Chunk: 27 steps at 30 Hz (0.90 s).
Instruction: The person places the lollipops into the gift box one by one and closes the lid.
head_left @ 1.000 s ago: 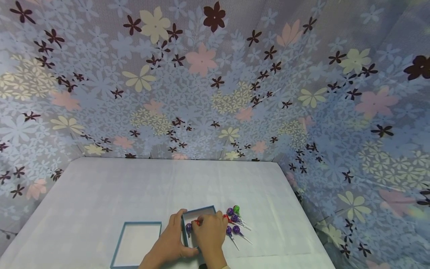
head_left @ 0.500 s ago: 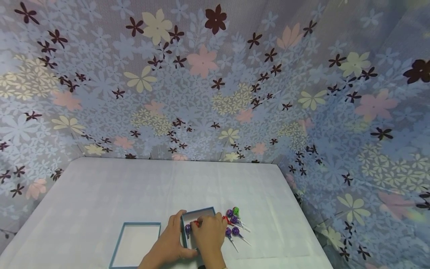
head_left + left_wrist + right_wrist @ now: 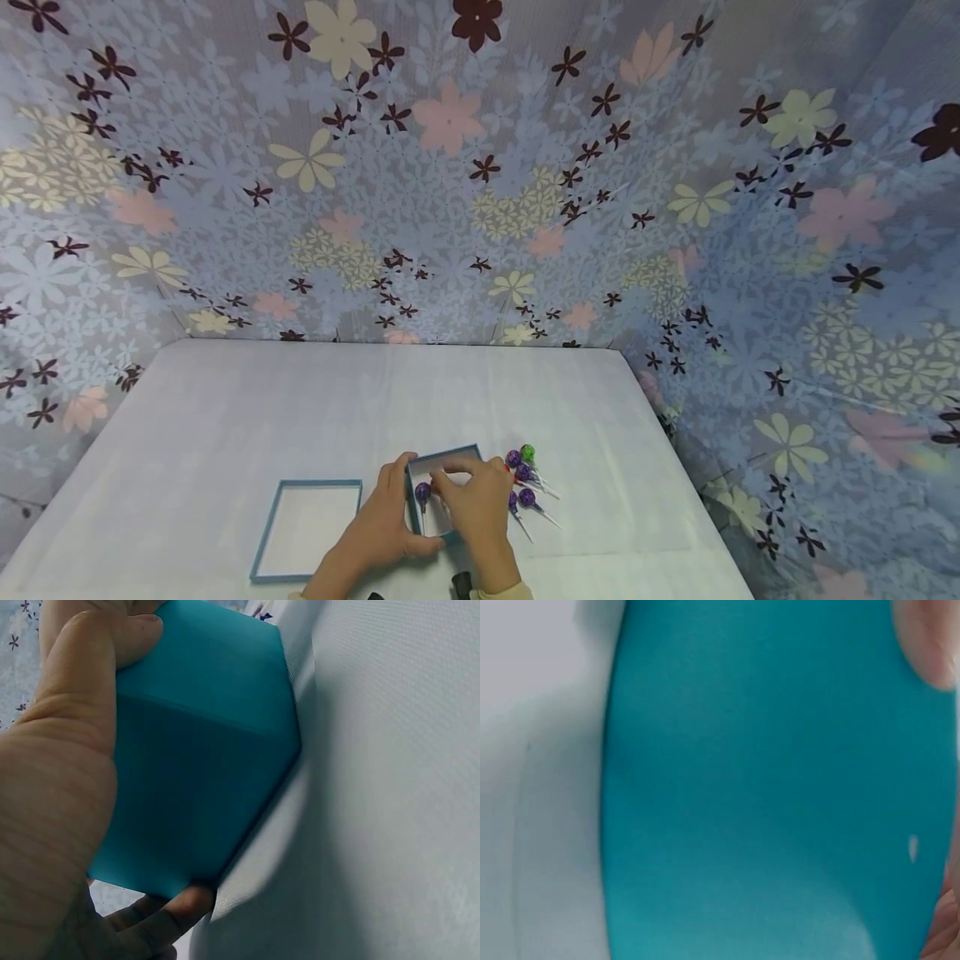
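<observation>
A blue-rimmed box (image 3: pixel 444 454) stands open upward near the table's front. My left hand (image 3: pixel 381 518) holds it by its left side, thumb at the near wall and fingers at the far corner. In the left wrist view, the hand (image 3: pixel 75 712) spans the teal outer wall (image 3: pixel 195 787). A purple lollipop (image 3: pixel 423 492) lies inside along the left wall, stick toward me. My right hand (image 3: pixel 480 502) reaches into the box from the right with bent fingers. I cannot tell whether anything is between its fingertips. The right wrist view is mostly teal box wall (image 3: pixel 765 772).
Just right of the box several wrapped lollipops lie in a loose group, including a green one (image 3: pixel 528 452) and a purple one (image 3: pixel 527 497). A shallow blue-rimmed lid or tray (image 3: pixel 321 482) lies to the left. A floral curtain (image 3: pixel 450 208) hangs behind the white table (image 3: pixel 300 400).
My right hand's fingers have shifted inside the box, and the red lollipop seen at their tips earlier is now out of sight. My left hand keeps its grip on the box.
</observation>
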Motion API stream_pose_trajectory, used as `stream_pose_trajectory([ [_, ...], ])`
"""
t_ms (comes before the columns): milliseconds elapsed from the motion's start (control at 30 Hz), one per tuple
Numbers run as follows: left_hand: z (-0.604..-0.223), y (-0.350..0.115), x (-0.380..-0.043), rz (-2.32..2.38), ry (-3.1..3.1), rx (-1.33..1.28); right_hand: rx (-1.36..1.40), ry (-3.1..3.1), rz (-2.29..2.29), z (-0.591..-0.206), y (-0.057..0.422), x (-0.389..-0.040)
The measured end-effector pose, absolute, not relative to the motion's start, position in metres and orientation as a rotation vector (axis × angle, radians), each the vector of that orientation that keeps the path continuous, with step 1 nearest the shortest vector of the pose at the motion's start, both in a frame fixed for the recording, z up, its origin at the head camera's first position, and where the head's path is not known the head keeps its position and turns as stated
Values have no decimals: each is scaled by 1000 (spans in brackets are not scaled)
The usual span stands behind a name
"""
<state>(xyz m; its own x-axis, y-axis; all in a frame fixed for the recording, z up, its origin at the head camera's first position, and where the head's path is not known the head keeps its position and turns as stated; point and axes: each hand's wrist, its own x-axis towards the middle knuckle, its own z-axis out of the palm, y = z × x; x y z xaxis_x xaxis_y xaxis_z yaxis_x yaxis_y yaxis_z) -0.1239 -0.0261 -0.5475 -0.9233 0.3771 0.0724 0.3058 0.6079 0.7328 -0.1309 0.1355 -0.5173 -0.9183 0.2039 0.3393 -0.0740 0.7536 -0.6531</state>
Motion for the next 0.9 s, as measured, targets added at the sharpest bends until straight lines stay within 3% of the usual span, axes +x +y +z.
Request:
stream_pose_trajectory([
  [433,-544,-26,-125,1224,2720,518,-164,-2350,1152,-513,170,-127],
  [900,-547,-23,-126,1218,2744,498,-244,-2230,1115,-536,194,-118],
])
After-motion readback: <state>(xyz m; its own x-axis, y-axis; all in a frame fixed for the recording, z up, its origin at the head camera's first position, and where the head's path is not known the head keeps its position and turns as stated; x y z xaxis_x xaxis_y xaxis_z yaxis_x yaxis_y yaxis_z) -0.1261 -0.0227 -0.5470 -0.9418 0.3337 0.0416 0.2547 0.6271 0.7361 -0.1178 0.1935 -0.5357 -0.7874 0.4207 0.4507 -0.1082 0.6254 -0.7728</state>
